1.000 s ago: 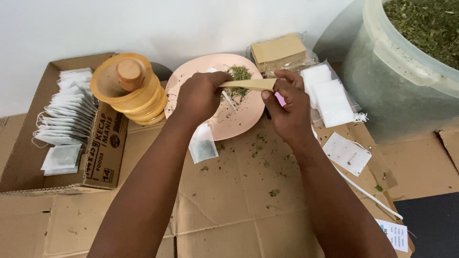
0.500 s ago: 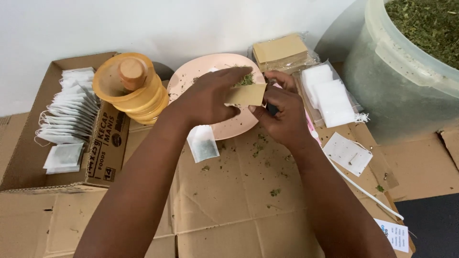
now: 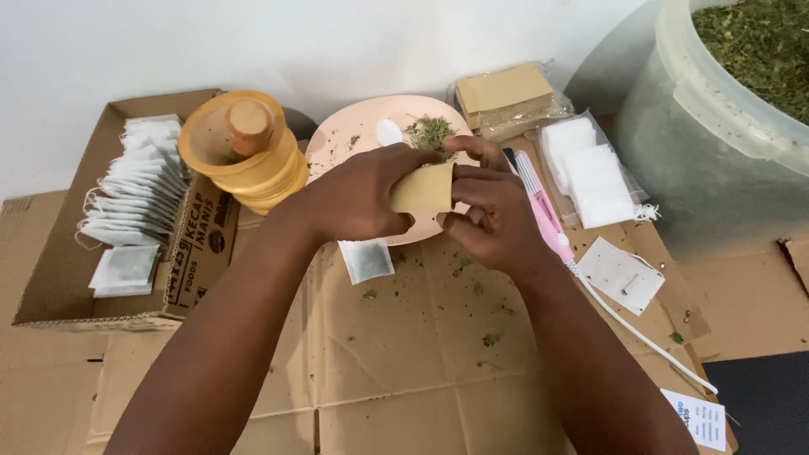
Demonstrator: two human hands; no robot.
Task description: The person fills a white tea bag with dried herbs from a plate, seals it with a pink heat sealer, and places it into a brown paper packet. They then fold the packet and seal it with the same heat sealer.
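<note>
Holding a small tan paper pouch (image 3: pixel 423 189) above the pink plate (image 3: pixel 354 135), the left hand (image 3: pixel 358 198) and right hand (image 3: pixel 489 215) pinch its opposite edges tightly between thumbs and fingers. Tilting it could, I judge, spill dried herb (image 3: pixel 430 131) onto the cardboard (image 3: pixel 404 337).
</note>
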